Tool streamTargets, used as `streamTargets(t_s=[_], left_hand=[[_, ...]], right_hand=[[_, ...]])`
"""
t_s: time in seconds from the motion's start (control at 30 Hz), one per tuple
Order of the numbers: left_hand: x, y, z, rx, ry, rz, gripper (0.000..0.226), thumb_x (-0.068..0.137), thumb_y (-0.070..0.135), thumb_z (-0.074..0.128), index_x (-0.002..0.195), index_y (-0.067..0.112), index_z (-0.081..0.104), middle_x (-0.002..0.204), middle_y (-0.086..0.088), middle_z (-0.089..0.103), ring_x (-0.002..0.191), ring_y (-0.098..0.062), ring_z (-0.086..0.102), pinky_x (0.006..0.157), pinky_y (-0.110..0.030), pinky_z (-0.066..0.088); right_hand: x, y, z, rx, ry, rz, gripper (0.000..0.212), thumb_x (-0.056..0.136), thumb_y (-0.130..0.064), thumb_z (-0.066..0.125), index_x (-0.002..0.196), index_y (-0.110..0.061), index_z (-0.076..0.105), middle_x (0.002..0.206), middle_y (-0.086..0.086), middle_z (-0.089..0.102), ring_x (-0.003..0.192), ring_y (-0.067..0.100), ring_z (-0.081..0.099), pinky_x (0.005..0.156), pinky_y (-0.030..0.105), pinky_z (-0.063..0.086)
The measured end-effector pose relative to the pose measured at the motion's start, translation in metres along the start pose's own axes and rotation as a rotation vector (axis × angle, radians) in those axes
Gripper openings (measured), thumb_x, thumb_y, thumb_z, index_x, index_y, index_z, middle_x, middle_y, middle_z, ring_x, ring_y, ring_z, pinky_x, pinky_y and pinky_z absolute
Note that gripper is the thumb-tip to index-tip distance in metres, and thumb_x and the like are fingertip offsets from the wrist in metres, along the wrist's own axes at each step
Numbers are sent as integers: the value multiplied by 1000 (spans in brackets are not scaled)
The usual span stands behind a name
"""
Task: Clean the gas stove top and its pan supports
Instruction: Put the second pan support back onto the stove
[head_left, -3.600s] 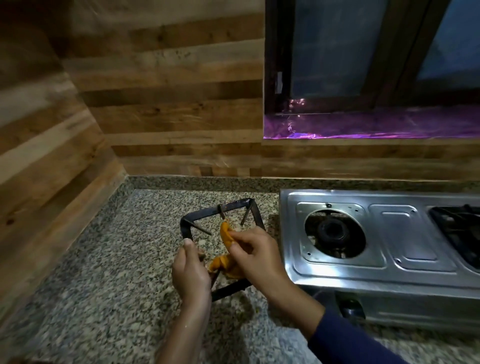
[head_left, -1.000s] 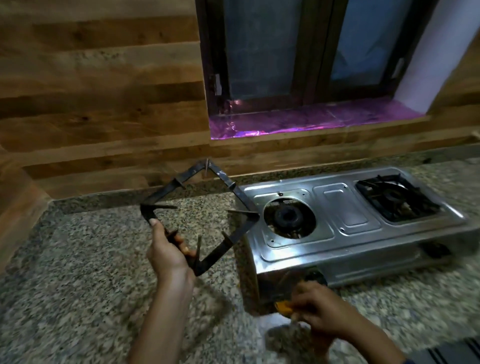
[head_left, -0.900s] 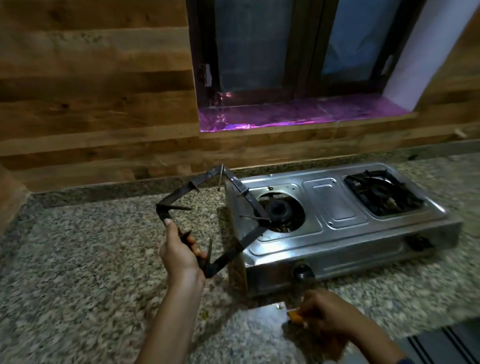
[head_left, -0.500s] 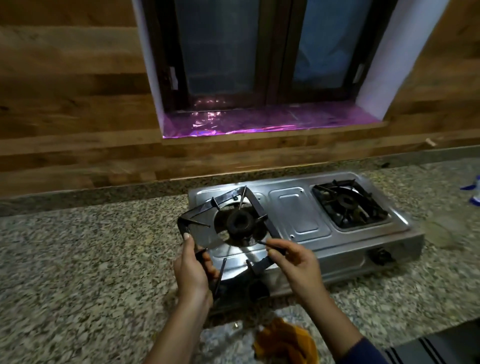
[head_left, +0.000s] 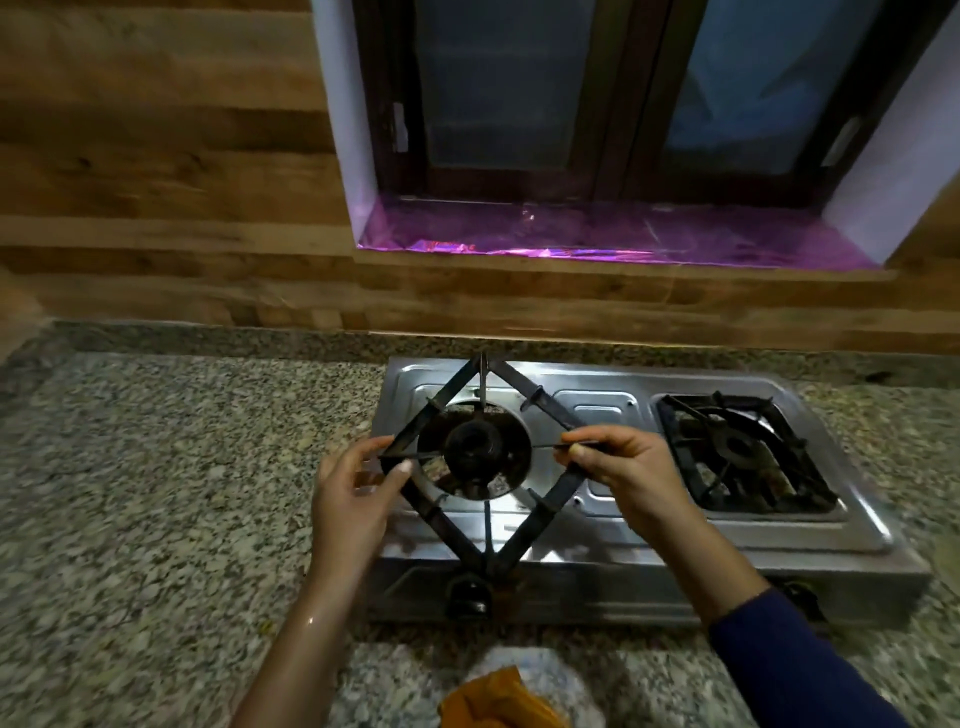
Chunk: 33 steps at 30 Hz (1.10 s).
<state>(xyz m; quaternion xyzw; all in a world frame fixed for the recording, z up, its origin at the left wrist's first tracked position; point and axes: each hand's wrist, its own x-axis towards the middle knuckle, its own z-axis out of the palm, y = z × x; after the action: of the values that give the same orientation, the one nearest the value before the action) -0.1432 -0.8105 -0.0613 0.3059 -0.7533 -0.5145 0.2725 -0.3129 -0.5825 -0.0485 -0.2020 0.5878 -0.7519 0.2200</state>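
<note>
A steel two-burner gas stove (head_left: 597, 525) stands on the granite counter. A black square pan support (head_left: 530, 525) sits turned like a diamond over the left burner (head_left: 474, 448). My left hand (head_left: 353, 493) pinches its left corner. My right hand (head_left: 623, 467) grips its right corner and one inner prong. The right burner carries a second pan support (head_left: 737, 452) set square in its recess. An orange cloth (head_left: 498, 701) lies on the counter in front of the stove, at the bottom edge of the view.
The speckled granite counter (head_left: 156, 493) stretches left of the stove. A wood-panelled wall (head_left: 156, 182) backs it, with a window and a purple-lined sill (head_left: 623, 239) above the stove. A black knob (head_left: 470, 595) sits on the stove's front.
The pan support moved from the counter at the left to above the left burner. My right hand put down the orange cloth and took the support's right corner.
</note>
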Motion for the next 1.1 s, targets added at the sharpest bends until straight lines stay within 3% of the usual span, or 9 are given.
streamTargets(t_s=[0.07,0.13,0.2,0.3,0.43,0.67,0.8,0.97,1.1], left_hand=[[-3,-5,0,59,74,75,18,82,19,77,99,24,74,108,0,60,93,1,59,75,-18,50],[-5,-7,-1,128,79,85,10,79,20,79,89,21,77,94,3,64,89,-2,60,73,-29,52],[-5,-12,-1,271,81,97,6,76,27,81,82,27,78,83,11,63,88,-11,59,75,-38,50],[-3,-18,4,481,91,124,7,72,38,82,77,37,77,74,18,62,90,-16,56,83,-48,44],[-7,-27,20,571,142,68,10,72,45,79,77,36,77,73,20,59,96,-14,54,86,-40,31],[2,-26,31,629,162,72,10,72,43,80,76,35,77,71,22,53,95,-15,53,80,-35,26],[4,-32,36,643,188,63,10,72,43,81,76,35,76,69,23,51,94,-14,52,79,-35,22],[9,-38,41,666,187,40,12,72,44,80,78,33,78,72,21,54,94,-14,52,80,-35,21],[10,-39,41,673,191,45,12,72,44,81,77,33,77,71,21,54,93,-13,51,80,-35,22]], right_hand=[[14,0,-6,8,-60,58,26,54,-21,89,77,-13,81,77,9,76,73,22,74,72,26,59],[28,0,-11,-12,-111,101,15,68,-1,77,75,-14,81,74,7,75,72,20,73,71,25,58],[42,5,-15,-60,-135,196,34,79,15,62,74,-13,80,74,6,75,72,19,74,70,23,58],[64,9,-21,-207,-174,264,29,84,11,63,80,-14,77,75,2,75,72,12,72,72,22,53],[90,14,-27,-466,-224,182,17,83,4,71,96,-6,75,85,3,71,79,12,64,73,23,52],[121,33,-25,-635,-166,65,25,74,-3,81,78,-27,76,93,16,68,84,33,60,75,41,48],[133,39,-22,-703,-168,55,28,72,-4,83,74,-31,74,83,-1,68,87,24,65,79,33,49],[147,48,-19,-777,-132,70,31,72,-10,85,70,-38,72,91,4,71,92,23,67,86,33,53],[156,48,-12,-798,-158,85,15,75,-5,81,81,-18,77,90,3,71,84,13,67,80,23,50]])
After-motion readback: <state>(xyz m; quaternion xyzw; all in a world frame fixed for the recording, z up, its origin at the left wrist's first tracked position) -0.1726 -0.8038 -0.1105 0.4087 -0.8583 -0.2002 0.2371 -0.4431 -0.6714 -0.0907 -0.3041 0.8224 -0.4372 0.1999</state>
